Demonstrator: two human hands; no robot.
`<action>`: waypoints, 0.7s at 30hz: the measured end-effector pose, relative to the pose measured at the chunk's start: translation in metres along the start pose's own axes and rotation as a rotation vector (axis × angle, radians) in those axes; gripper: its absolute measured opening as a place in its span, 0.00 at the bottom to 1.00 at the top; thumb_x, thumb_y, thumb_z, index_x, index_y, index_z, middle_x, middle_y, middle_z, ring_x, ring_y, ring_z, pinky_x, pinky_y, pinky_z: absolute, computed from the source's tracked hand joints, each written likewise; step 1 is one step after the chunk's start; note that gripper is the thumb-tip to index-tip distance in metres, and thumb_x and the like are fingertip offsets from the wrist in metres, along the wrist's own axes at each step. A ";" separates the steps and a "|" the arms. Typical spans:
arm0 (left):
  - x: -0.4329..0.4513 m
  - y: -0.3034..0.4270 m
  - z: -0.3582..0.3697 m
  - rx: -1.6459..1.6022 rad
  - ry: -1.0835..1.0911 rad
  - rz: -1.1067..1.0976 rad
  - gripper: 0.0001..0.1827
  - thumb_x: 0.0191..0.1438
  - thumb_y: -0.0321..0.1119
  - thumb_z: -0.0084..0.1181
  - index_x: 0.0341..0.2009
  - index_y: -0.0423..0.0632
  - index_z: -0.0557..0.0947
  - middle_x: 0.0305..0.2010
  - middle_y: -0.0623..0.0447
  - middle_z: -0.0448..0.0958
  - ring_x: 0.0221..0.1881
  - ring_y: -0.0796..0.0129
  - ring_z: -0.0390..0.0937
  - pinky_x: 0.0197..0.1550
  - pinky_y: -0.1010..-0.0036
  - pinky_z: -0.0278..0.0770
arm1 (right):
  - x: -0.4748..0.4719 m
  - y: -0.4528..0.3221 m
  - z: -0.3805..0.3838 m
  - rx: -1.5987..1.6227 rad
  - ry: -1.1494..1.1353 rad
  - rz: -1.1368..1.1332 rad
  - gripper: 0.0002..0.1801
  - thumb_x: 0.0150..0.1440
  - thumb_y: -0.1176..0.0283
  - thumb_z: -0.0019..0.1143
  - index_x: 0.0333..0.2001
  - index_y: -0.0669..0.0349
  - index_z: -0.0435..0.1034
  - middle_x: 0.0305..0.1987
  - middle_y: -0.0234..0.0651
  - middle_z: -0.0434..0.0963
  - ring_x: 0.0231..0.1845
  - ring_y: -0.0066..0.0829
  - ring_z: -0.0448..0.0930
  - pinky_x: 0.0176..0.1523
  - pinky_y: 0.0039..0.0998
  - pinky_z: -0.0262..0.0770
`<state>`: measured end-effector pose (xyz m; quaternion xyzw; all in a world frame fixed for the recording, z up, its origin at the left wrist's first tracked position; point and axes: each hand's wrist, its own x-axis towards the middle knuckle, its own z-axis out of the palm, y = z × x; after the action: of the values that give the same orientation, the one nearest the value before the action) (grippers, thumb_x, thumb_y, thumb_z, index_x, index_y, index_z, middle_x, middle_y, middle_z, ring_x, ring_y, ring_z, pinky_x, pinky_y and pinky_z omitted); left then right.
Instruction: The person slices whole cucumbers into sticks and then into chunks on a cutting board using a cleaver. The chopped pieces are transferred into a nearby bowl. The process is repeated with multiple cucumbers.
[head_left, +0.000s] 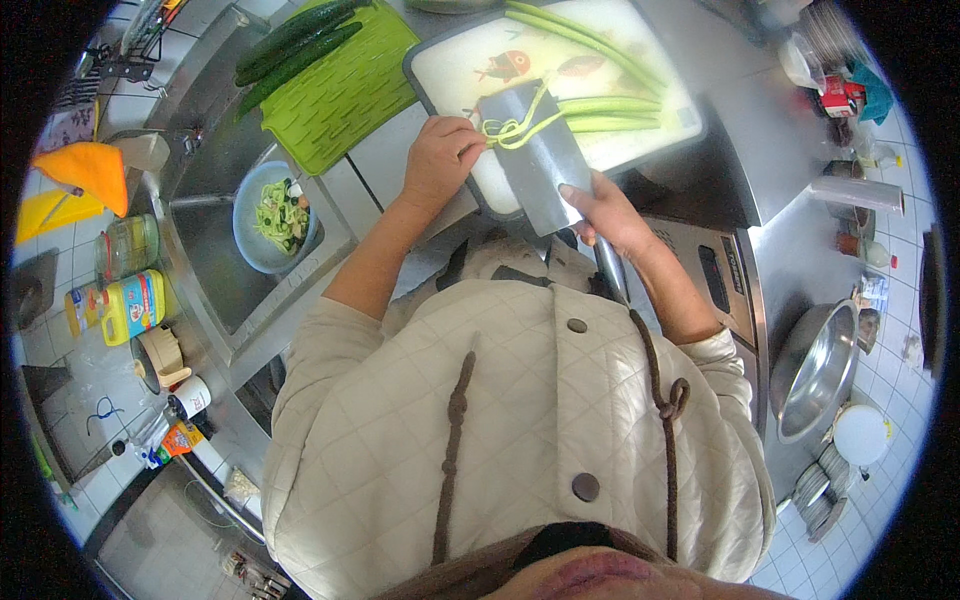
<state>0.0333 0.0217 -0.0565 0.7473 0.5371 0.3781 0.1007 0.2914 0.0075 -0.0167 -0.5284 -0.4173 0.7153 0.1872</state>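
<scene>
In my right hand (616, 214) is a cleaver (531, 169); the thumb rests on its broad blade, near the handle. The blade lies over the near part of a white cutting board (450, 75) printed with fish. Thin, curled green strips (517, 133) drape across the blade. My left hand (444, 156), at the board's left edge, pinches the ends of these strips between thumb and fingers. Several trimmed, long green stalks (611, 114) lie on the board beyond the blade. More long stalks (585, 34) stretch along its far right side.
Dark green cucumbers (304, 45) lie on a ribbed green mat (345, 97) left of the board. In the sink (206, 247) at left sits a blue bowl (241, 232) of green peelings (281, 217). A large steel basin (814, 375) stands on the right counter.
</scene>
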 end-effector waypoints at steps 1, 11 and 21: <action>-0.001 0.001 -0.001 -0.012 0.001 -0.016 0.04 0.43 0.29 0.63 0.27 0.48 0.83 0.35 0.54 0.78 0.38 0.57 0.73 0.40 0.66 0.73 | 0.000 -0.001 0.001 -0.020 0.012 -0.017 0.22 0.62 0.69 0.49 0.56 0.68 0.57 0.22 0.28 0.67 0.11 0.14 0.61 0.13 0.18 0.58; 0.001 -0.015 -0.018 -0.084 0.076 -0.315 0.11 0.49 0.31 0.59 0.39 0.46 0.80 0.41 0.48 0.77 0.45 0.53 0.73 0.50 0.63 0.70 | 0.006 -0.009 0.013 -0.182 -0.016 -0.007 0.26 0.62 0.69 0.48 0.60 0.69 0.54 0.28 0.34 0.70 0.13 0.17 0.63 0.15 0.21 0.61; 0.021 0.027 -0.014 0.438 0.299 -0.114 0.24 0.53 0.48 0.57 0.50 0.47 0.76 0.45 0.43 0.76 0.50 0.47 0.72 0.50 0.60 0.70 | 0.003 -0.029 0.046 -0.279 -0.234 -0.097 0.20 0.62 0.69 0.48 0.54 0.66 0.58 0.26 0.31 0.68 0.13 0.18 0.63 0.18 0.23 0.62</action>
<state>0.0462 0.0256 -0.0229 0.6558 0.6560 0.3529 -0.1227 0.2430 0.0079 0.0094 -0.4419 -0.5562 0.6972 0.0966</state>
